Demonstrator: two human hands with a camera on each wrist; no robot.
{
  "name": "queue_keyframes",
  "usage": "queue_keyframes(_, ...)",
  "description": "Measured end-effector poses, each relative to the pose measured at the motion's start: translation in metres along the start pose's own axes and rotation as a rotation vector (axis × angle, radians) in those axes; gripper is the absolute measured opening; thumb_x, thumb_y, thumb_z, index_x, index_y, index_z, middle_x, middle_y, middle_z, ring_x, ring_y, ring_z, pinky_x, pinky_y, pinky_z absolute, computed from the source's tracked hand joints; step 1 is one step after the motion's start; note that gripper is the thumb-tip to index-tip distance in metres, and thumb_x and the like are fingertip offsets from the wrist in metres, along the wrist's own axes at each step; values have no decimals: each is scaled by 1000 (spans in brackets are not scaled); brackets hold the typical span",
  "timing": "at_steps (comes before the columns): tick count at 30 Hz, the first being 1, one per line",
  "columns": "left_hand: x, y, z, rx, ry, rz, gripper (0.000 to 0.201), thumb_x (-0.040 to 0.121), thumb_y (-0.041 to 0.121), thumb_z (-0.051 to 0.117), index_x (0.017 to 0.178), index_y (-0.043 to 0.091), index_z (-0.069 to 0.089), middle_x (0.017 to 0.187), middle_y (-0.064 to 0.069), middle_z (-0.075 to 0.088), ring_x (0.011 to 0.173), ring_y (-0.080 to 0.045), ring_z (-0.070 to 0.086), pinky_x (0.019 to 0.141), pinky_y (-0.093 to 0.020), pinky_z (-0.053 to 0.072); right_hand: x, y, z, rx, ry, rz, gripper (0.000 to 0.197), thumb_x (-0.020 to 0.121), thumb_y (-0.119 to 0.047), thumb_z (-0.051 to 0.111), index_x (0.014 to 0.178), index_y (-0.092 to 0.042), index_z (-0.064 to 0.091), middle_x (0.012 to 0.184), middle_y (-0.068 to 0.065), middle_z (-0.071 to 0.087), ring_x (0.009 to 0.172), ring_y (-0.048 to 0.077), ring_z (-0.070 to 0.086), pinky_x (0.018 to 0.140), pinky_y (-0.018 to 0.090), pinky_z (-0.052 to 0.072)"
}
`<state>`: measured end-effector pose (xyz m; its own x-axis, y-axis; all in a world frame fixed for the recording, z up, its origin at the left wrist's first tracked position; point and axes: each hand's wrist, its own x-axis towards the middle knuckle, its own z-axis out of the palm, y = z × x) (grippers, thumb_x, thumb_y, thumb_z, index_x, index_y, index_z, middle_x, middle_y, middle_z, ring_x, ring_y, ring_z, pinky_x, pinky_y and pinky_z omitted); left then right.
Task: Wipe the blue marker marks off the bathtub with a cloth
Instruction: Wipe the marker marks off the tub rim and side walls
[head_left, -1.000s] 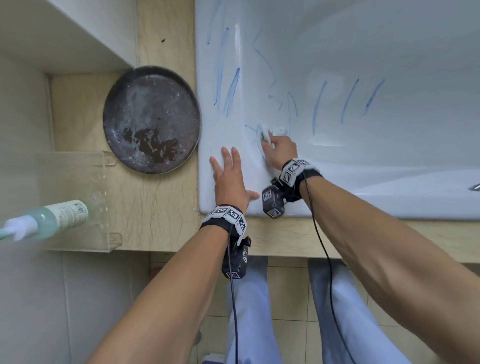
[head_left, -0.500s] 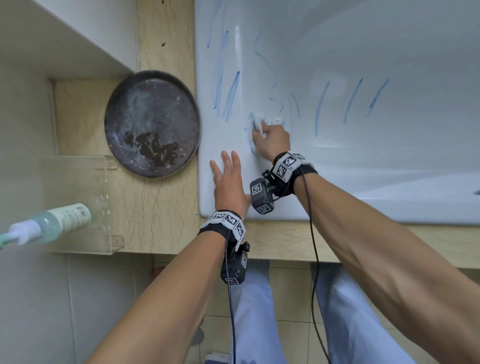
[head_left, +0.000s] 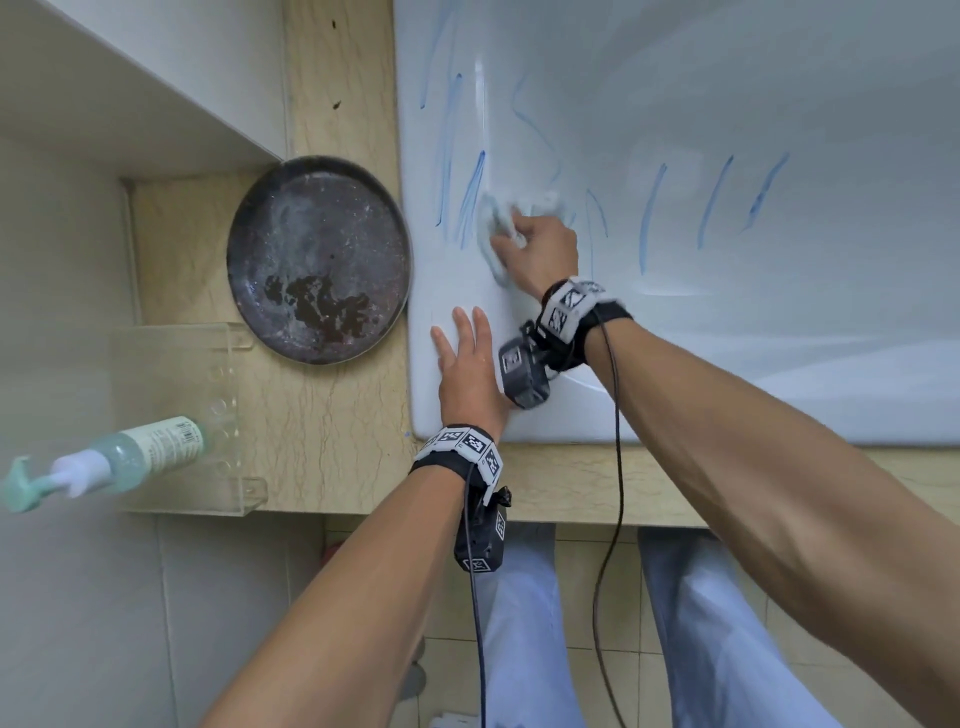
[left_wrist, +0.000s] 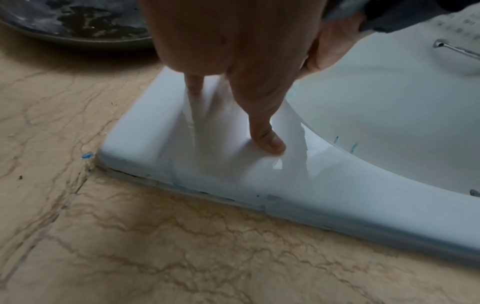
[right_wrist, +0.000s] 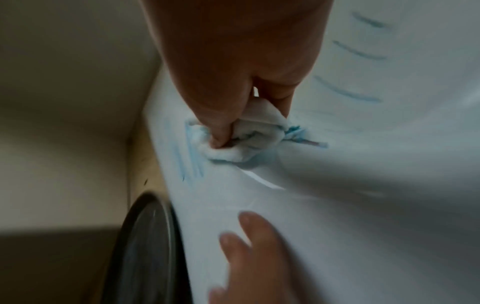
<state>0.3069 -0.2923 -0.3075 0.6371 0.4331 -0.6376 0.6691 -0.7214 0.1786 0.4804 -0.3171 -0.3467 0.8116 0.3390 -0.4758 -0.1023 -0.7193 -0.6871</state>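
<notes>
Cloth (head_left: 500, 228) farther up the bathtub (head_left: 779, 338).

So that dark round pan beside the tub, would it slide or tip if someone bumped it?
The dark round pan looks shallow and wide and lies flat on the stone ledge, so it would probably slide, not tip. It looks like metal, so likely stiff and fairly heavy. Its rim sits against the bathtub, which would block it that way.

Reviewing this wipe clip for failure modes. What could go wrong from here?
1. The cloth in the right hand is already blue-stained, so it may smear ink rather than lift it.
2. The wad is small; marks farther along the bathtub could get missed.
3. The left hand braces flat on the glossy rim and might slip.
</notes>
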Motion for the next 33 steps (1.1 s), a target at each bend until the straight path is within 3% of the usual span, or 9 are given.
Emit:
queue_keyframes(2, -1, -2, -4, 12, 17, 22, 107, 85, 25, 73, 159, 17, -4, 166, -2, -8, 150, -41, -8, 103, -42, 48, -16, -8, 2, -91, -18, -215, 37, 96, -35, 61, 129, -22, 67, 114, 9, 73, 96, 24, 69, 80, 27, 51)
queue_keyframes(5, 1, -11, -10, 95, 15, 48, 126, 69, 59, 79, 159, 21, 0, 166, 2, -1, 150, -39, -1, 105, -38, 44, -36, 1, 5, -331, -83, -604, 36, 94, -25, 64, 130, -22, 65, 144, 6, 55, 132, 33, 51, 93, 44, 54)
queue_keyframes(10, 10, -42, -33, 154, 3, 204, 121, 69, 46, 85, 158, 23, 8, 165, 8, 10, 151, -26, 12, 106, -41, 45, -21, 13, 2, -501, -173, -924, 29, 95, -26, 65, 123, -26, 69, 149, -2, 52, 141, 26, 45, 88, 43, 57)
queue_keyframes(15, 29, -53, -49, 178, 14, 223, 99, 83, 38, 76, 158, 17, 15, 166, 1, 8, 152, -19, 10, 114, -36, 36, 57, -38, -9, -631, -77, -831, 53, 99, -14, 54, 147, -33, 44, 157, 2, 39, 144, 28, 37, 93, 45, 55)
queue_keyframes(18, 35, -50, -52, 226, -37, 226, 115, 75, 36, 83, 158, 13, 7, 166, -3, 1, 152, -22, 6, 116, -37, 34, 100, -73, -24, -611, -49, -586, 46, 102, -34, 49, 147, -30, 46, 158, 9, 36, 143, 31, 38, 107, 45, 44)
queue_keyframes(20, 34, -49, -53, 285, -78, 249, 132, 66, 39, 89, 158, 14, -2, 166, -3, -5, 153, -23, 2, 115, -34, 34, 102, -71, -22, -603, -31, -536, 45, 101, -36, 49, 145, -31, 48, 156, 12, 38, 138, 35, 44, 104, 43, 46)
queue_keyframes(24, 37, -55, -65, 300, -138, 292, 135, 65, 30, 90, 158, 18, -6, 166, 0, -7, 153, -20, 1, 113, -32, 37, 32, -29, 2, -658, -62, -821, 55, 95, -7, 58, 146, -25, 48, 153, 8, 44, 141, 31, 41, 83, 43, 59)
queue_keyframes(29, 43, -50, -83, 347, -204, 317, 114, 78, 15, 77, 159, 17, -3, 166, -1, -5, 152, -19, 7, 112, -34, 38, 33, -23, -14, -730, -293, -1035, 40, 96, -25, 65, 135, -31, 59, 152, -2, 48, 140, 27, 44, 86, 46, 59)
queue_keyframes(33, 48, -55, -89, 329, -284, 321, 106, 82, 7, 67, 159, 21, -4, 166, 3, -9, 153, -16, 4, 112, -36, 36, 100, -90, -6, -767, -30, -739, 44, 99, -17, 53, 141, -26, 51, 146, 7, 46, 137, 31, 42, 85, 48, 57)
